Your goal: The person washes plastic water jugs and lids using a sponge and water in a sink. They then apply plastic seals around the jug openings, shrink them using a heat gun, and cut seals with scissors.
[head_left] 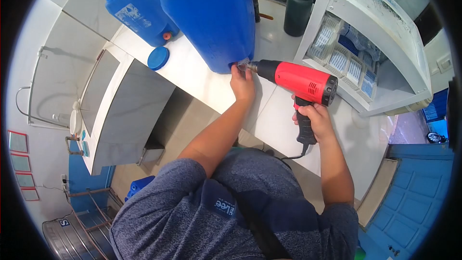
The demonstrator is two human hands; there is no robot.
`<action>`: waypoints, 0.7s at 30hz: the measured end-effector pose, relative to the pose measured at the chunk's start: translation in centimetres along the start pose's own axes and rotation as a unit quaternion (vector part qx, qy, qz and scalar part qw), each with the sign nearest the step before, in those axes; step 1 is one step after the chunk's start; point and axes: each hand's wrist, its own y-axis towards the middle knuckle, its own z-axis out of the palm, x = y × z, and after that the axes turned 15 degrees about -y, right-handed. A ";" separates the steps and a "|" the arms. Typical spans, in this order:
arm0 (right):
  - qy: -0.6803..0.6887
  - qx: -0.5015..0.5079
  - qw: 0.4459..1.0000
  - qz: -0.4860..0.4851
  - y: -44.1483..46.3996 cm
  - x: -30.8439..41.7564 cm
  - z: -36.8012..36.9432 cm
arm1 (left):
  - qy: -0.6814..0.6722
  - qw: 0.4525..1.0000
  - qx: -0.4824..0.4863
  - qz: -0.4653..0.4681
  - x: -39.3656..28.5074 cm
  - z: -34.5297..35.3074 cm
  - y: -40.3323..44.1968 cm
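A red and black heat gun (301, 83) is held by its black handle in my right hand (313, 118), its metal nozzle pointing left. Close to the nozzle tip, my left hand (241, 83) has its fingers closed at the lower front of a large blue container (209, 14). A small piece of clear, crinkled film (244, 63) shows at those fingertips, around the container's outlet, which is mostly hidden. Behind and to the left stands a second blue container (142, 12) with a red spout. A round blue cap (158, 58) lies on the white counter beside them.
The white counter (284, 115) runs in front of me. A dark bottle (298, 9) stands at the back. On the right is a white cabinet (358, 101) holding baskets of packets. The heat gun's cord (293, 157) hangs below its handle. A blue door (409, 183) is at right.
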 end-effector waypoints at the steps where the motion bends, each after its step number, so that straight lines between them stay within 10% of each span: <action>1: 0.004 -0.005 1.000 -0.011 0.1 0.2 0.5 | -0.001 1.000 -0.003 -0.002 0.0 0.0 -0.1; 21: 0.052 -0.020 0.998 -0.006 -0.1 -1.7 -0.5 | -0.156 0.974 0.163 0.011 2.1 -2.3 0.7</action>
